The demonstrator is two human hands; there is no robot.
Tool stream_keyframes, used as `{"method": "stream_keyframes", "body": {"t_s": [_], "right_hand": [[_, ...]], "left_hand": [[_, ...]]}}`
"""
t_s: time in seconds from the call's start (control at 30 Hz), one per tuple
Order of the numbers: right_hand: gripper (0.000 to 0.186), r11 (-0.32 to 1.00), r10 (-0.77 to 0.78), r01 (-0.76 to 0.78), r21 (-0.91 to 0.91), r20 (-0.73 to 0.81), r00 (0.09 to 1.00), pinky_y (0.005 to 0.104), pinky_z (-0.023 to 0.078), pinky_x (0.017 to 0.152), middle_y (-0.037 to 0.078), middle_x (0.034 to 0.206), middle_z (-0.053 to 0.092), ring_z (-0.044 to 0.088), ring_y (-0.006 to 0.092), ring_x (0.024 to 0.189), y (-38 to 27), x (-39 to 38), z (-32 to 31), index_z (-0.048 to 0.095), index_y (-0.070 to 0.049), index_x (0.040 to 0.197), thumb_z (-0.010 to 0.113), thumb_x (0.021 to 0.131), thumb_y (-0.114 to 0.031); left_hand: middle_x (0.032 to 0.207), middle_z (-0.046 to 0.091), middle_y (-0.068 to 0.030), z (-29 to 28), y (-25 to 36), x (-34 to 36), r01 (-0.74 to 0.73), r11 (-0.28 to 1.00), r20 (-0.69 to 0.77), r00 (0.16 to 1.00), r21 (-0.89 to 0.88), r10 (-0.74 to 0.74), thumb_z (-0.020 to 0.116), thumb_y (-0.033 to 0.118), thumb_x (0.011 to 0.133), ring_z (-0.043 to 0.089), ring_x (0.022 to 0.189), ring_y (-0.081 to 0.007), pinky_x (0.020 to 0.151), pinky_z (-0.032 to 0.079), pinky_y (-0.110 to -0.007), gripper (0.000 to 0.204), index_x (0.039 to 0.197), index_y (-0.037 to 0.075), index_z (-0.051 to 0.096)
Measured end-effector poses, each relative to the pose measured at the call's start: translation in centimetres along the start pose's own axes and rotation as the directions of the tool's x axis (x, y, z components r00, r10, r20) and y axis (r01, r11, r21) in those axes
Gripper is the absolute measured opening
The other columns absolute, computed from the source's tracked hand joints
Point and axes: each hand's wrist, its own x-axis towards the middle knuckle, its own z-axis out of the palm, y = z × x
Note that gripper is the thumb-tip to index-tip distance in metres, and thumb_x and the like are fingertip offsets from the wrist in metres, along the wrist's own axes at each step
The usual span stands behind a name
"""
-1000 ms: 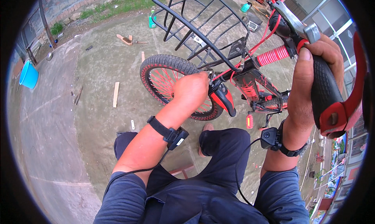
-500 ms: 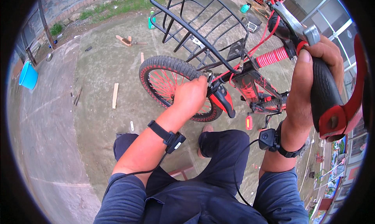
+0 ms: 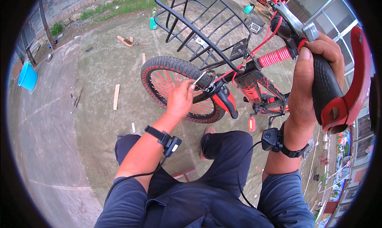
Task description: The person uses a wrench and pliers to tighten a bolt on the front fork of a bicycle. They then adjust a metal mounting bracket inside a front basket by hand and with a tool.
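Note:
A bicycle with a black wire basket (image 3: 201, 33), red cables and red spokes stands before me. Near the front brake, above the knobby front tyre (image 3: 171, 63), my left hand (image 3: 181, 98) pinches a slim pale tool (image 3: 200, 77). The tool's tip points up toward the brake; its exact kind is too small to tell. Wrapped round the black handlebar grip (image 3: 327, 83) is my right hand (image 3: 304, 83), its thumb lying along the inner end. A red brake lever (image 3: 360, 69) sits beyond that grip. Below the front fork hangs a black-and-red mudguard (image 3: 225, 102).
A light-blue bucket (image 3: 28, 76) stands at the far left. On the concrete lie a wooden strip (image 3: 116, 97), a wooden-handled brush (image 3: 126, 41) and a small flat metal piece (image 3: 133, 127). Farther back is a green bottle (image 3: 153, 21).
My left hand has drawn back from the brake, down and to the left, exposing the slim pale tool in its fingers. The handlebar has shifted slightly left, with my right hand still on it.

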Motion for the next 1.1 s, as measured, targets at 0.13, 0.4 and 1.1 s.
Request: {"method": "stream_keyframes", "body": {"t_s": [0.13, 0.4, 1.1], "right_hand": [[0.012, 0.997, 0.048, -0.049, 0.053, 0.016, 0.999, 0.0361, 0.045, 0.093, 0.016, 0.107, 0.064, 0.06, 0.0221, 0.1, 0.3, -0.3, -0.1, 0.06, 0.0, 0.093, 0.063, 0.082, -0.002], [0.055, 0.864, 0.03, -0.116, 0.49, 0.179, 0.983, 0.0483, 0.045, 0.102, 0.022, 0.113, 0.062, 0.061, 0.0343, 0.11, -1.2, 0.1, -3.6, 0.052, 0.001, 0.121, 0.071, 0.085, -0.035], [0.069, 0.271, 0.011, -0.363, 0.891, 0.374, 0.927, 0.0402, 0.042, 0.067, 0.021, 0.079, 0.059, 0.058, 0.032, 0.073, 2.4, 4.1, 0.3, 0.057, 0.008, 0.098, 0.034, 0.087, -0.056]], "left_hand": [[0.076, 0.064, -0.0115, -2.0, -1.0, -0.9, 0.1, 0.975, -0.029, 0.994, -0.199, -0.108, 0.053, 0.015, 0.097, 0.064, 0.067, -0.0208, 0.063, 0.05, -0.034, 0.018, 0.112, 0.006, 0.058], [0.067, 0.051, 0.001, -5.1, 0.3, -3.4, 0.222, 0.849, 0.016, 0.97, -0.479, -0.244, 0.046, 0.011, 0.101, 0.045, 0.055, -0.0049, 0.049, 0.038, -0.022, 0.018, 0.113, 0.002, 0.054], [0.065, 0.052, -0.0007, -6.7, -0.1, -4.0, 0.327, 0.73, 0.01, 0.916, -0.6, -0.402, 0.048, 0.018, 0.101, 0.044, 0.053, -0.0066, 0.048, 0.037, -0.022, 0.021, 0.111, 0.001, 0.055]]}}
